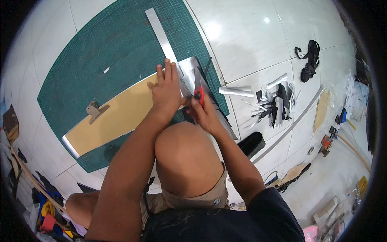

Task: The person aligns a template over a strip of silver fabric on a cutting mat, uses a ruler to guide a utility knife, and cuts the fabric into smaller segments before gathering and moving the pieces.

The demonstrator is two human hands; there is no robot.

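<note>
My left hand (167, 89) lies flat with its fingers out, pressing on a long tan board (117, 109) and against a steel ruler (160, 34). Close beside it, my right hand (204, 113) grips a red and grey cutter knife (199, 93) near the ruler's lower end. The knife's tip is hidden by my fingers. Silver-grey sheet material (188, 64) with a dark edge lies under the ruler and runs down past my right wrist. A metal bulldog clip (96, 111) sits on the board's left part. All of this rests on a green cutting mat (109, 48).
Right of the mat is a heap of black and silver offcuts (278, 103) with a rolled silver piece (237, 91). Beyond lies a bundle of black strips (310, 60). A furry black brush-like thing (252, 144) is near my right forearm. My bent knee (183, 149) rises between my arms.
</note>
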